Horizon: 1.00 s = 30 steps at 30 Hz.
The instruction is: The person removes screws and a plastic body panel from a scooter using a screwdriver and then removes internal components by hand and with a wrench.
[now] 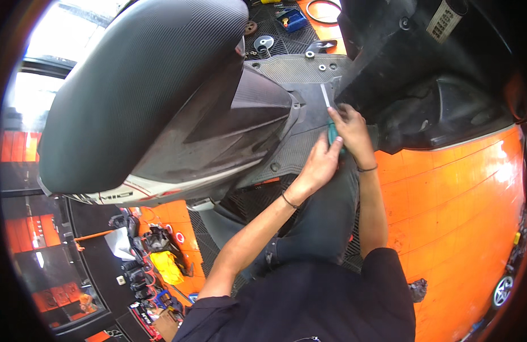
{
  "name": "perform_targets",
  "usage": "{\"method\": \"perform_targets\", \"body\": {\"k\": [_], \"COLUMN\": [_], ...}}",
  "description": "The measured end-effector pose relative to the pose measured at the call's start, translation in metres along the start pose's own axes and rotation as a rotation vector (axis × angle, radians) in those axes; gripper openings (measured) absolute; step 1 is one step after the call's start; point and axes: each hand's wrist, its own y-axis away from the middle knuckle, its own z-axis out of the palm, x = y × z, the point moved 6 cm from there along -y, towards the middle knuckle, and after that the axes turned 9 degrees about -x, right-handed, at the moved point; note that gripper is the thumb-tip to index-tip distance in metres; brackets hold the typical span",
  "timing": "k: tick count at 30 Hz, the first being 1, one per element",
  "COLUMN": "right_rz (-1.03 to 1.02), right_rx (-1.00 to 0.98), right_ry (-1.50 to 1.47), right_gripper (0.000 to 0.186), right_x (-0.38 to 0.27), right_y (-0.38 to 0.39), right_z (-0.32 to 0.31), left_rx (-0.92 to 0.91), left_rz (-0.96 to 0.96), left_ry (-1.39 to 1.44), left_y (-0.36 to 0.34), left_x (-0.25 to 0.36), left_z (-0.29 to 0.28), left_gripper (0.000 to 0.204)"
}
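A screwdriver with a green handle [333, 131] and a pale shaft [324, 94] is over the grey ribbed scooter footboard [297, 149], its shaft pointing away from me. My right hand [350, 130] is closed round the upper part of the handle. My left hand [322, 161] grips the handle's lower end, just below and left of the right one. Two small metal rings [322, 68] lie on the far part of the footboard. The black seat [138, 91] and grey body panel [212, 142] are to the left, the large black front section [423, 85] to the right.
Beyond the footboard, a blue container [293, 20] and small parts lie on a black mat [275, 31]. At the lower left are mixed tools, bags and a yellow cloth [165, 268]. An orange tiled floor [440, 199] is on the right, with a wheel [503, 290] at its edge.
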Motion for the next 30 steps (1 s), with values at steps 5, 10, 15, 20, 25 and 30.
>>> {"method": "perform_targets", "body": {"k": [5, 10, 15, 20, 25, 30], "right_rz": [-0.001, -0.118, -0.214, -0.226, -0.105, 0.274], "right_rx": [-0.432, -0.451, -0.720, -0.781, -0.866, -0.866], "right_ry": [-0.128, 0.389, 0.574, 0.561, 0.502, 0.203], "right_gripper": [0.041, 0.044, 0.047, 0.041, 0.038, 0.039], "right_x": [0.012, -0.008, -0.021, -0.031, -0.041, 0.001], "right_y": [0.010, 0.035, 0.021, 0.018, 0.015, 0.035], "right_z": [-0.023, -0.014, -0.010, -0.002, -0.001, 0.006], "left_rx": [-0.248, 0.116, 0.419, 0.363, 0.209, 0.135], "left_rz": [0.341, 0.452, 0.242, 0.418, 0.395, 0.411], "left_ry": [-0.148, -0.392, -0.569, -0.860, -1.014, -0.975], "left_y": [0.025, 0.094, 0.143, 0.154, 0.144, 0.141], "left_x": [0.035, 0.035, -0.044, -0.062, -0.097, -0.107], "left_z": [0.008, -0.052, -0.115, -0.116, -0.118, -0.114], "left_gripper": [0.042, 0.026, 0.018, 0.031, 0.047, 0.046]}}
